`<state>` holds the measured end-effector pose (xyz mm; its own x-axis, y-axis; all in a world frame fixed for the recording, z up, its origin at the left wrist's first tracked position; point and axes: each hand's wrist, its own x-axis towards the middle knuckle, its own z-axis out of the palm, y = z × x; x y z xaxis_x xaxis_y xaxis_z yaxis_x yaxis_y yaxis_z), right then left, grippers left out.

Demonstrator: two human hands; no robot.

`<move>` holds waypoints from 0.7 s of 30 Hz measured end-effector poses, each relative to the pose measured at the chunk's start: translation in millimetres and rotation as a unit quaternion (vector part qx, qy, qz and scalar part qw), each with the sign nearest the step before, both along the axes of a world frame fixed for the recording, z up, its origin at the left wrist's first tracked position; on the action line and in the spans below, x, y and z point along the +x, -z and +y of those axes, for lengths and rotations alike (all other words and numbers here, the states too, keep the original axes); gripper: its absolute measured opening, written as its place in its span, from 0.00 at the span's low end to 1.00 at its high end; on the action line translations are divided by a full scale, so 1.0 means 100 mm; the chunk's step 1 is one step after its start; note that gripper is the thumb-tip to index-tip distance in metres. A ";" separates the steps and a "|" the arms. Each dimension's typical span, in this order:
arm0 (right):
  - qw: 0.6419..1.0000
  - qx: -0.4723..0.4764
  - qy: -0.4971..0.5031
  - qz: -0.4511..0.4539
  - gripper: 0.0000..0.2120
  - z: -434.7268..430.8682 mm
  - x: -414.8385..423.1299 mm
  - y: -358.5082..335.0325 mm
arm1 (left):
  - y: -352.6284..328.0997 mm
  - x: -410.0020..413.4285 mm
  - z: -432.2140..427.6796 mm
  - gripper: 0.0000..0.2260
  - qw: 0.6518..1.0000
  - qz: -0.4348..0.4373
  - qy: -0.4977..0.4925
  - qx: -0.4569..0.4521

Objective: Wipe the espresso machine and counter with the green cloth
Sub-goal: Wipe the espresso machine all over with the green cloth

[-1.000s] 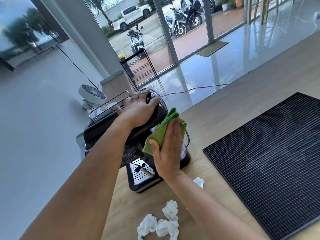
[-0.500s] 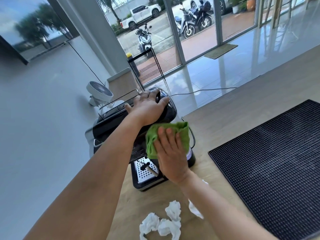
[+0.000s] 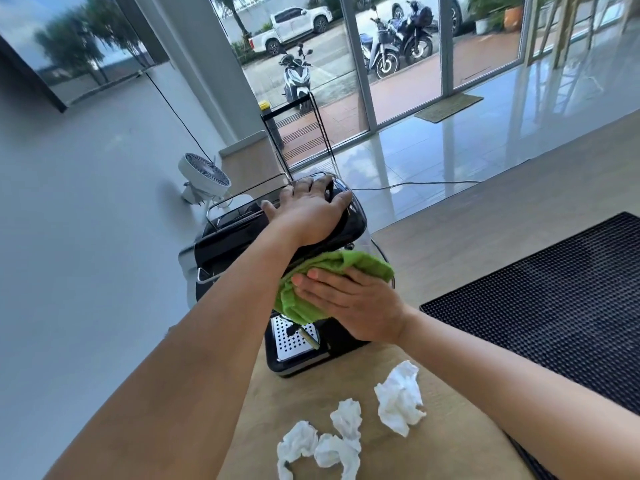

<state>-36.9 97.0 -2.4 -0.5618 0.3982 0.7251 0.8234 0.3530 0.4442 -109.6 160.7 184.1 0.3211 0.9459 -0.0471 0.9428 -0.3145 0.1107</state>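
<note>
Pressure and a steady base are what this step needs, we think, and reading from the left shows why. Far left, on the floor beyond the surface, stands a small white fan, of no concern here. Next comes the black espresso machine, sitting near the left edge of the wooden surface. The left hand lies spread on the machine's top, palm down, fingers nearly straight and holding nothing; we take it to be bracing the machine. Just below and right of it, the green cloth is bunched against the machine's front, above the perforated drip tray. The right hand presses the cloth there with flat, straight fingers and does not clench it. To do this well we would bear down with the left hand so the machine cannot slide toward the edge. We would also spread the cloth flatter so more of it meets the panel, then sweep in overlapping strokes down toward the tray, minding the small rod that shows over it. Nearer us lie crumpled white tissues, which should be lifted away before the surface is wiped. Furthest right is a black ribbed mat; the surface around it is, we judge, not yet done.
</note>
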 end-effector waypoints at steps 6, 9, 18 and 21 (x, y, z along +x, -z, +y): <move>0.940 -0.149 -0.018 -0.307 0.37 -0.11 0.48 0.66 | 0.02 0.00 0.00 0.28 1.000 -0.002 0.004 0.003; 0.917 -0.151 -0.037 -0.367 0.34 -0.10 0.50 0.71 | 0.03 -0.01 0.02 0.28 1.000 -0.010 0.003 -0.007; 0.879 -0.199 -0.079 -0.425 0.30 -0.10 0.41 0.60 | 0.02 -0.03 0.00 0.29 1.000 -0.007 0.003 -0.007; 0.884 -0.159 -0.070 -0.434 0.28 -0.13 0.73 0.54 | 0.04 -0.04 0.00 0.29 1.000 -0.007 0.002 -0.006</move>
